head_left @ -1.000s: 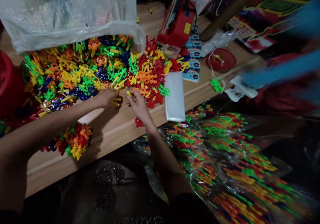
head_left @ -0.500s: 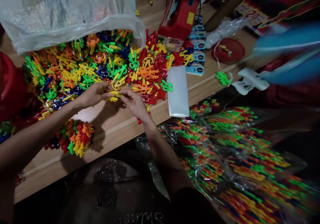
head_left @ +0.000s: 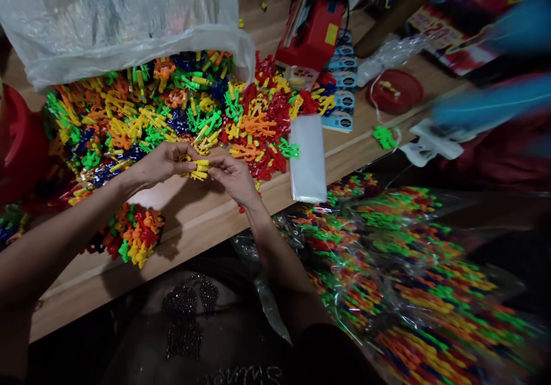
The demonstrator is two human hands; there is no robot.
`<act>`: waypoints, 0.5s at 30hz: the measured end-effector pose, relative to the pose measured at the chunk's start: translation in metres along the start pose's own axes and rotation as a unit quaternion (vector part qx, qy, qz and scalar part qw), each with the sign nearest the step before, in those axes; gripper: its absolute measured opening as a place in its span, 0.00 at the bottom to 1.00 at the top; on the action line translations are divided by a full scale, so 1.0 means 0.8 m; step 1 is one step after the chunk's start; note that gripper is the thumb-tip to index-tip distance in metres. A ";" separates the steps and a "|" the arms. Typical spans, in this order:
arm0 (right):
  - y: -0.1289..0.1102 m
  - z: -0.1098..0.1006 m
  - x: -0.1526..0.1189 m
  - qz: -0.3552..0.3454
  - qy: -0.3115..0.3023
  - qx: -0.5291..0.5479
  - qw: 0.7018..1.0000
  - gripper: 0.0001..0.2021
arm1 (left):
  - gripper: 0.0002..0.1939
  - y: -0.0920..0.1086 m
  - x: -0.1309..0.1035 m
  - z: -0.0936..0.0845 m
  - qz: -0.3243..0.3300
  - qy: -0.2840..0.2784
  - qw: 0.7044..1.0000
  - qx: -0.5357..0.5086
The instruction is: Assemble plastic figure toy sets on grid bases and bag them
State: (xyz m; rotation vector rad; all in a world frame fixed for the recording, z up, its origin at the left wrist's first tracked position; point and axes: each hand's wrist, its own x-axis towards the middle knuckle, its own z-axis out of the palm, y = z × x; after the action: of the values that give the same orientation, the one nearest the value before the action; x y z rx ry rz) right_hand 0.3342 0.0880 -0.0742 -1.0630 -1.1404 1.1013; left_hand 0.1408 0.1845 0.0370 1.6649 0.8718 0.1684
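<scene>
Both hands meet over the table's front part, just below a big pile of small coloured plastic figures (head_left: 142,115). My left hand (head_left: 166,162) pinches a yellow plastic piece (head_left: 200,170), and the fingers of my right hand (head_left: 230,175) are closed on its other end. Fine details of the piece are too small to tell. Nearer my body, below my left forearm, lies a smaller bunch of figures (head_left: 140,233) in orange, red, yellow and green. A stack of clear plastic sleeves (head_left: 308,158) lies to the right of my right hand.
A white plastic sack (head_left: 129,23) lies behind the pile. Around it are a red container (head_left: 19,144) at left, a red machine (head_left: 312,26), blue printed cards (head_left: 342,98) and a red lid (head_left: 396,91). Filled clear bags (head_left: 408,270) lie below the table at right. A blurred blue shape is far right.
The yellow piece has turned slightly between my fingers, and both hands stay close together. The blurred blue shape at the far right has shifted. The whole view has moved a little.
</scene>
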 end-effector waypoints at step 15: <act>-0.024 -0.035 0.014 -0.047 0.085 -0.207 0.974 0.15 | 0.29 0.011 -0.011 -0.053 -0.103 0.127 0.900 0.403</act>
State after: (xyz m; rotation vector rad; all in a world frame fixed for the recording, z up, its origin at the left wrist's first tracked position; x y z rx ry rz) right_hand 0.3646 0.0948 -0.0566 -1.3809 -1.2982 0.6961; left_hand 0.1152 0.2120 0.0603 2.3257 1.4382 -0.1551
